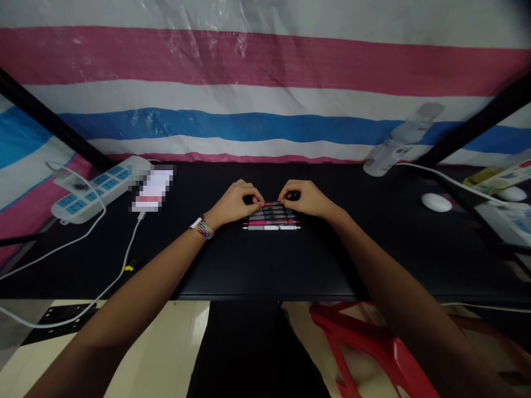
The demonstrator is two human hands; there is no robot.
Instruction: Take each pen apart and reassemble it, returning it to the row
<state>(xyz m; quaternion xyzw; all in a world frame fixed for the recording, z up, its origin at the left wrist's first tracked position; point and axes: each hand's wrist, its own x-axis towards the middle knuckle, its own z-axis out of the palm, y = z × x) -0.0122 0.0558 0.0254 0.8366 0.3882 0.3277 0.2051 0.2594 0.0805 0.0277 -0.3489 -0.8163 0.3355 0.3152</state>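
Note:
Several pens lie side by side on the black table (269, 265), stacked in a row running away from me. Nearest is a white pen (271, 228), then a pink pen (269, 222), with darker pens beyond it. My left hand (239, 203), a woven band on its wrist, pinches the left end of the farthest pen (271, 204). The right end of that same pen is between the thumb and finger of my right hand (306, 198). Both hands rest low over the table, and their fingertips partly hide the far pens' ends.
At the left are a white power strip (103, 188), a phone (153, 188) on a white cable and a yellow scrap (129, 267). To the right stand a clear bottle (398, 143) and a white mouse (436, 202). A red stool (373, 342) is below the table.

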